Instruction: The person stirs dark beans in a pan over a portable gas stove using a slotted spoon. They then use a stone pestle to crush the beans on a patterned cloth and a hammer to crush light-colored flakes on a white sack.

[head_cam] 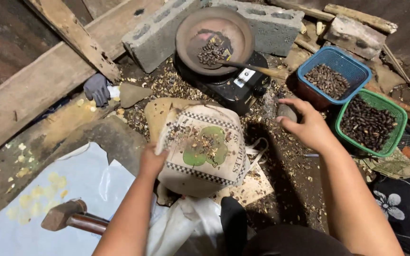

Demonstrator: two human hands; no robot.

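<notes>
On the dirt floor [290,189], littered with shell bits, a printed sack [204,149] lies spread in front of the person, with crumbs and a few dark seeds scattered over its top. At the sack's left edge the left hand [152,160] is closed on the cloth, pinching it. To the right, the right hand [307,124] hovers above the floor with fingers apart and curled, holding nothing, close to a grey stone [286,112] beside the sack's far right corner. Beyond the sack a round pan [214,40] of dark seeds sits on a black stove [233,85], a stick [257,69] resting in it, with a concrete block [160,33] behind. At the far right stand 2 baskets of dark seeds, a blue basket [334,71] and a green basket [370,122], touching each other. A hammer [69,217] lies on a pale sheet [34,199] at the near left, and a grey glove [97,88] rests by a plank [74,35] farther back.
</notes>
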